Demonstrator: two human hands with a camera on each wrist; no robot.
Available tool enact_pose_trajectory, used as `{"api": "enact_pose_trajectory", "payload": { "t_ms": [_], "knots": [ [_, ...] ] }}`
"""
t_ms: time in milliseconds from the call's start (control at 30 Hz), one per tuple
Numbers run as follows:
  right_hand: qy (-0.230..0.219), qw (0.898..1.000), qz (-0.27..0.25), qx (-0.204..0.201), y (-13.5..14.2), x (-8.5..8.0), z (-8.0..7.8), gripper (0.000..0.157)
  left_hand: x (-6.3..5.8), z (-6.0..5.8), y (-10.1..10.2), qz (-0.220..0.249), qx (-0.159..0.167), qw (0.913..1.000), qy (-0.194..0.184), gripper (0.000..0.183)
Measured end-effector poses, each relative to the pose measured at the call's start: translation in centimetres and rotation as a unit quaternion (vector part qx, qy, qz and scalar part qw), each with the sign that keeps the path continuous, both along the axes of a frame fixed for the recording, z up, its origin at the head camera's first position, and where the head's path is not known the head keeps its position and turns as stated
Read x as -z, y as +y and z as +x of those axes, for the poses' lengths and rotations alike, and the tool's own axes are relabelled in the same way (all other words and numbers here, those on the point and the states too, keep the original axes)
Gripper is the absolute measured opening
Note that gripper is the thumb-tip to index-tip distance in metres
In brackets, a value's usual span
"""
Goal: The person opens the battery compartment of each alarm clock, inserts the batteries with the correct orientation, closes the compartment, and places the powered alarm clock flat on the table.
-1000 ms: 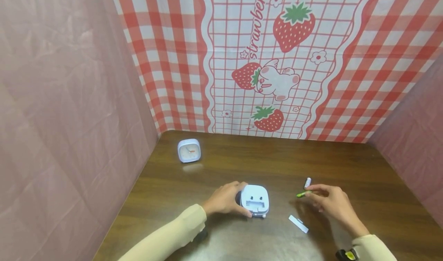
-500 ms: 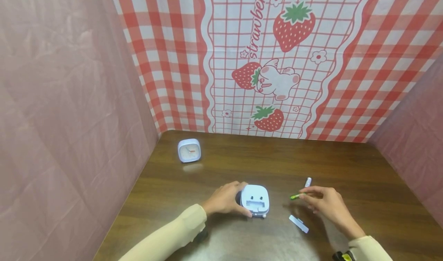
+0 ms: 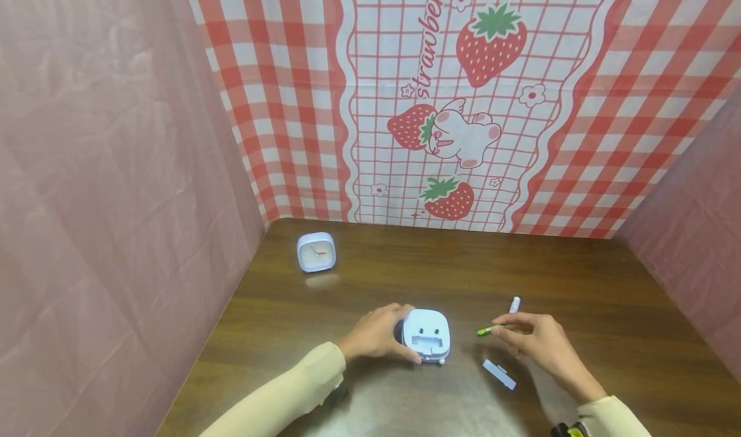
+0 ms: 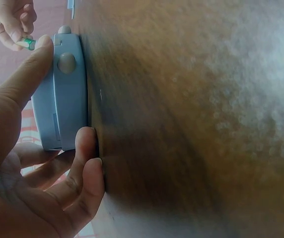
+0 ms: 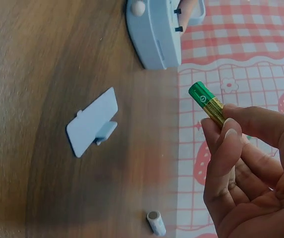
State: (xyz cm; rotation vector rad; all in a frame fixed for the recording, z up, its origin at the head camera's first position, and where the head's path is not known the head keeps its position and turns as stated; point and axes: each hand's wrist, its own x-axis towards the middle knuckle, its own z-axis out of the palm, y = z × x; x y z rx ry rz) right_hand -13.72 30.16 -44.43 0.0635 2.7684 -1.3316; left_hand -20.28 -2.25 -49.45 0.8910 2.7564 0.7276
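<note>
A white clock (image 3: pixel 425 323) lies face down on the table, its back up and its battery compartment uncovered. My left hand (image 3: pixel 375 334) grips it from the left, thumb along the near side. In the left wrist view the clock's side (image 4: pixel 70 106) shows small rounded feet. Between the thumb and fingers of my right hand (image 3: pixel 541 344) is a green and gold battery (image 5: pixel 205 101), held above the table to the right of the clock. Below that hand lies the white battery cover (image 5: pixel 93 124), tab upward. A white battery (image 3: pixel 514 305) lies just beyond the right hand.
A second white clock (image 3: pixel 316 253) stands upright at the back left, dial facing forward. The wooden table (image 3: pixel 463 269) ends at a strawberry-printed checked cloth (image 3: pixel 301 102). Pink curtains (image 3: pixel 116 199) hang at both sides.
My right hand has moved left toward the clock with the green battery, uncovering more of the white battery behind. The left hand and the clock stay put.
</note>
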Motion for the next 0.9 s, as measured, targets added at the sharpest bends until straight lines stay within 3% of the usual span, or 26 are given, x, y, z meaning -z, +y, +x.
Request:
{"api": "enact_pose_trajectory", "payload": {
  "t_ms": [233, 900],
  "knots": [
    [-0.002, 1.000, -0.030, -0.004, -0.2, -0.1, 0.0, 0.037, -0.2, 0.0, 0.0, 0.000, 0.000, 1.0000, 0.004, 0.107],
    [0.007, 0.999, -0.042, -0.034, -2.5, 0.1, 0.6, 0.031, -0.1, 0.1, 0.0, 0.001, 0.003, 1.0000, 0.006, 0.107]
  ]
}}
